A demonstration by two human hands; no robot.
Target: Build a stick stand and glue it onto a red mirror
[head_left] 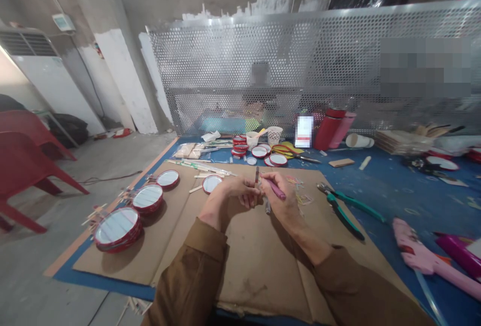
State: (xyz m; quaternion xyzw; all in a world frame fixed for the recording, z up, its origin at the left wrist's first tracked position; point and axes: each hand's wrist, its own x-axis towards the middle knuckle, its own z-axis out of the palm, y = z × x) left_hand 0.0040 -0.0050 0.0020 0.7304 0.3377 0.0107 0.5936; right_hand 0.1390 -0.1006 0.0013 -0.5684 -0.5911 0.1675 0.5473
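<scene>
Over the middle of the cardboard sheet (259, 266), my left hand (242, 190) is closed, pinching a small upright brown strip (257, 174) between thumb and fingers. My right hand (283, 203) closes round a purple pen-like tool (277, 189) right beside it, with its tip hidden at the fingers. A short grey end (267, 206) sticks out below the hands; what it belongs to I cannot make out. Just behind my left hand lies a round white disc with a red rim (212, 184) and a wooden stick. Thin coloured bands (302, 198) lie right of my right hand.
Stacks of red-rimmed discs (117, 228) stand at left. Green-handled pliers (343, 210) and a pink glue gun (417, 246) lie at right. Paper cups (275, 135), scissors (287, 151), a lit phone (304, 131) and a red bottle (327, 129) stand before a perforated metal screen (225, 65).
</scene>
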